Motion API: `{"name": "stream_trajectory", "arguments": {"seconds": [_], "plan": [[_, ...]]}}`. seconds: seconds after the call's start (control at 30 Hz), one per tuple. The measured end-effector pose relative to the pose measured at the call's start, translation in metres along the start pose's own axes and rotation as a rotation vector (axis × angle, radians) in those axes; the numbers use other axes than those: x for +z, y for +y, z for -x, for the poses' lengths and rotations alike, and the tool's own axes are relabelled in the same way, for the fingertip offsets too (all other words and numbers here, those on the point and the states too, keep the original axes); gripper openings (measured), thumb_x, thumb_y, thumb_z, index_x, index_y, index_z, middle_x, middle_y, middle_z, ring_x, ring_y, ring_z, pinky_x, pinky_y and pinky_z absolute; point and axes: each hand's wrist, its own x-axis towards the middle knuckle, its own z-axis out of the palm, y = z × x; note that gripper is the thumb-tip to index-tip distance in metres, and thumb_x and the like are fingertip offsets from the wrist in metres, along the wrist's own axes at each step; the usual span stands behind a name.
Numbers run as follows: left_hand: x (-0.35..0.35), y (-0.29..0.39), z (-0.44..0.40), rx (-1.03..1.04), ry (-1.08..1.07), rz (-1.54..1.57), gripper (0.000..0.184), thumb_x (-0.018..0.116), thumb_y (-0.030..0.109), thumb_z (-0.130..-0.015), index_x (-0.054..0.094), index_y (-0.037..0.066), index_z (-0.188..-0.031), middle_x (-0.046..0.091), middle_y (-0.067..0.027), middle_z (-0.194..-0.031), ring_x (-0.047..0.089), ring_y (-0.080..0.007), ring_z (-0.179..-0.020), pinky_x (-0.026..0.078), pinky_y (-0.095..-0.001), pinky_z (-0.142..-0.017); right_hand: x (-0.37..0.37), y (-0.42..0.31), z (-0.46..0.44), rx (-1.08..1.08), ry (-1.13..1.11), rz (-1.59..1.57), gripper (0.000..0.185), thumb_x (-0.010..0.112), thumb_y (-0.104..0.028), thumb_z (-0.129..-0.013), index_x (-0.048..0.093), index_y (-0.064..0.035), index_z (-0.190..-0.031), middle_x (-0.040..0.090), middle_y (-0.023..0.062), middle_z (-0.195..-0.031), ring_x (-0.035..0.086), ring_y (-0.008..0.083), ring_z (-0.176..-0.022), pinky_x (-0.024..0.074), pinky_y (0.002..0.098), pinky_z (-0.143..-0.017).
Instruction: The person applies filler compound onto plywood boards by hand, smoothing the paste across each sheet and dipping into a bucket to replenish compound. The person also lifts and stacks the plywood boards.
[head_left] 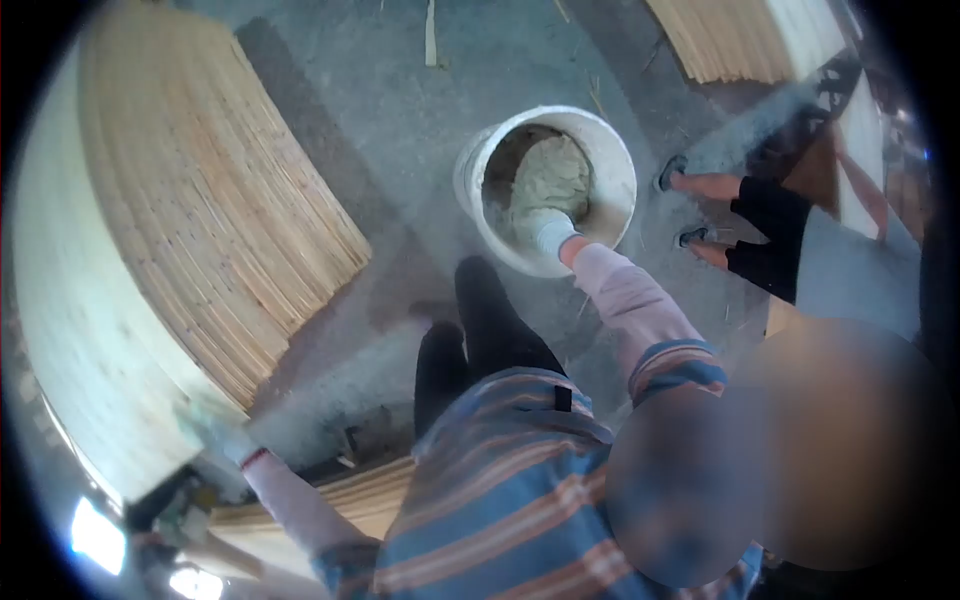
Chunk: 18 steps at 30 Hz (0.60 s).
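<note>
My right hand point(545, 228), in a pale glove, reaches down into a white bucket point(615, 210). Inside the bucket is a lump of greyish-beige paste point(553, 172), and the hand is against its near side. The fingers of that hand are hidden, so I cannot tell what they grip. My left hand point(218, 432), also gloved, is at the near corner of a pale wood sheet point(85, 330) on top of a tall stack of thin wood sheets point(215, 190). Blur hides how its fingers are set.
Another person in black shorts point(775, 235) stands to the right of the bucket. A second stack of wood sheets point(725, 40) is at the upper right. More sheets point(330, 500) lie low beside my left arm. Wood scraps point(431, 35) are on the grey concrete floor point(400, 110).
</note>
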Motion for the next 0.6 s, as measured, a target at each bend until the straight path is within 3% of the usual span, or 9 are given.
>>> {"name": "stream_trajectory", "arguments": {"seconds": [0.07,0.13,0.17,0.2,0.3,0.33,0.37,0.43,0.6], "plan": [[0.009,0.013,-0.01,0.099,0.173,-0.152,0.052,0.046,0.027,-0.098,0.038,-0.003,-0.14,0.033,-0.0193,-0.149,0.03,-0.0288,-0.138,0.026,-0.0404,-0.114,0.003,-0.014,-0.009,0.065,-0.069,0.017,0.025,0.052,-0.014,-0.085,0.072,-0.0081,-0.098,0.071,0.0114,-0.095,0.068,0.0273,-0.087,0.053,0.0391,-0.078],[-0.023,0.033,-0.047,-0.343,0.008,1.178,0.052,0.048,0.023,-0.099,0.036,-0.002,-0.142,0.031,-0.0179,-0.15,0.029,-0.0275,-0.139,0.025,-0.0377,-0.115,-0.034,-0.019,0.002,0.09,-0.065,-0.092,0.027,0.055,-0.018,-0.084,0.068,-0.0075,-0.106,0.07,0.012,-0.098,0.066,0.0268,-0.089,0.0518,0.0399,-0.08],[0.034,0.016,-0.031,-0.173,0.078,1.211,0.052,0.046,0.019,-0.099,0.031,-0.001,-0.144,0.029,-0.016,-0.151,0.029,-0.0267,-0.139,0.022,-0.0366,-0.116,-0.055,-0.017,0.013,0.103,-0.049,-0.15,0.03,0.056,-0.019,-0.084,0.066,-0.0072,-0.109,0.069,0.0122,-0.099,0.065,0.0265,-0.091,0.0512,0.0403,-0.081],[-0.029,0.038,-0.046,-0.687,-0.009,1.97,0.052,0.045,0.016,-0.099,0.028,0.0,-0.146,0.029,-0.0136,-0.152,0.03,-0.0251,-0.139,0.022,-0.0352,-0.116,-0.074,-0.014,0.02,0.12,-0.024,-0.203,0.033,0.057,-0.021,-0.084,0.064,-0.0069,-0.113,0.068,0.0125,-0.1,0.065,0.0262,-0.092,0.0505,0.0407,-0.081],[-0.028,0.035,-0.056,-0.338,0.024,0.968,0.052,0.051,0.027,-0.095,0.044,-0.001,-0.137,0.041,-0.0175,-0.145,0.036,-0.0295,-0.135,0.024,-0.0376,-0.115,-0.01,0.012,-0.005,0.121,0.382,-0.635,0.026,0.058,-0.02,-0.081,0.07,-0.0061,-0.101,0.069,0.0169,-0.093,0.063,0.0353,-0.084,0.0496,0.0438,-0.079],[-0.041,0.036,-0.064,-0.336,0.045,0.971,0.057,0.053,0.034,-0.092,0.046,-0.003,-0.135,0.041,-0.0221,-0.143,0.037,-0.0344,-0.133,0.025,-0.0393,-0.114,0.019,0.019,-0.023,0.259,0.33,-0.248,0.031,0.06,-0.024,-0.082,0.069,-0.0044,-0.103,0.068,0.0181,-0.098,0.063,0.0359,-0.086,0.0498,0.0431,-0.08],[-0.055,0.041,-0.067,-0.368,0.084,0.971,0.058,0.054,0.036,-0.091,0.046,-0.002,-0.135,0.041,-0.0246,-0.141,0.037,-0.0379,-0.132,0.026,-0.0415,-0.113,-0.021,-0.012,-0.017,0.396,0.174,-0.481,0.032,0.063,-0.03,-0.082,0.07,-0.0032,-0.098,0.069,0.0183,-0.096,0.063,0.0372,-0.087,0.0496,0.0429,-0.078],[-0.068,0.042,-0.074,-0.376,0.073,0.918,0.058,0.051,0.038,-0.092,0.044,0.001,-0.137,0.042,-0.0247,-0.141,0.036,-0.0394,-0.132,0.025,-0.0472,-0.111,0.141,0.067,-0.064,0.053,0.637,-0.4,0.037,0.064,-0.037,-0.081,0.07,-0.0043,-0.099,0.069,0.0178,-0.095,0.063,0.0358,-0.084,0.0494,0.0433,-0.072],[-0.083,0.043,-0.085,-0.383,-0.001,0.746,0.067,0.052,0.039,-0.085,0.039,0.004,-0.141,0.04,-0.0234,-0.142,0.031,-0.0414,-0.135,0.017,-0.0522,-0.113,-0.06,-0.006,-0.032,-0.021,0.127,-0.907,0.031,0.064,-0.034,-0.084,0.064,-0.0036,-0.089,0.064,0.0136,-0.086,0.06,0.0279,-0.077,0.0471,0.037,-0.066]]}}
